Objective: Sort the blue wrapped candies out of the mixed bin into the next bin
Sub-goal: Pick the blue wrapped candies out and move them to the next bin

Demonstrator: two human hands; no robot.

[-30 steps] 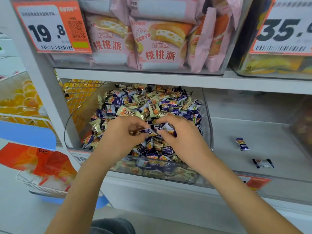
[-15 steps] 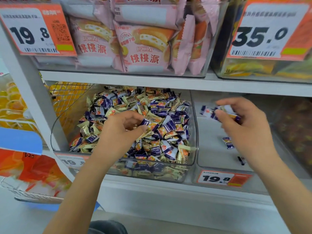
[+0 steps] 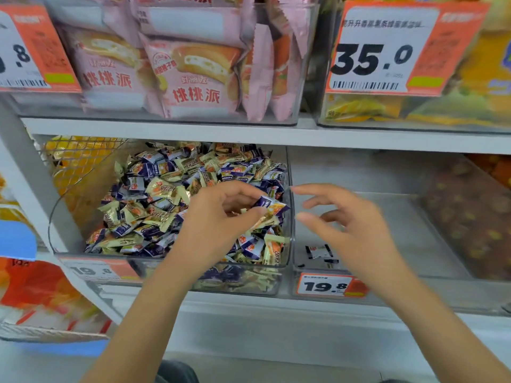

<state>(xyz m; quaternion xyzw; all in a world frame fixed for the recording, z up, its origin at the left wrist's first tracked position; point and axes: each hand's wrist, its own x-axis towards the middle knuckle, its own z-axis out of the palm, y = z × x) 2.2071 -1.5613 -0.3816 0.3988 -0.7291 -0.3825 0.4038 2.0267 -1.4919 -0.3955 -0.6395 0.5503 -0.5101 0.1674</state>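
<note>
The mixed bin (image 3: 287, 189) is clear, smooth plastic, and so is the next bin (image 3: 442, 261) beside it. The candies (image 3: 166, 194) have shiny, crinkly wrappers with zigzag ends. The blue candy (image 3: 269, 203) looks glossy too. The cake packs (image 3: 193, 78) on the upper shelf are soft pink plastic with a dull shine. The price tags (image 3: 329, 286) look like smooth paper. The shelf (image 3: 249, 134) is matt white. A wire mesh (image 3: 80, 158) looks like metal.

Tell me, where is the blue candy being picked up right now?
The blue wrapped candy is pinched in the left hand, above the right edge of the clear mixed bin, beside the open right hand.
</note>
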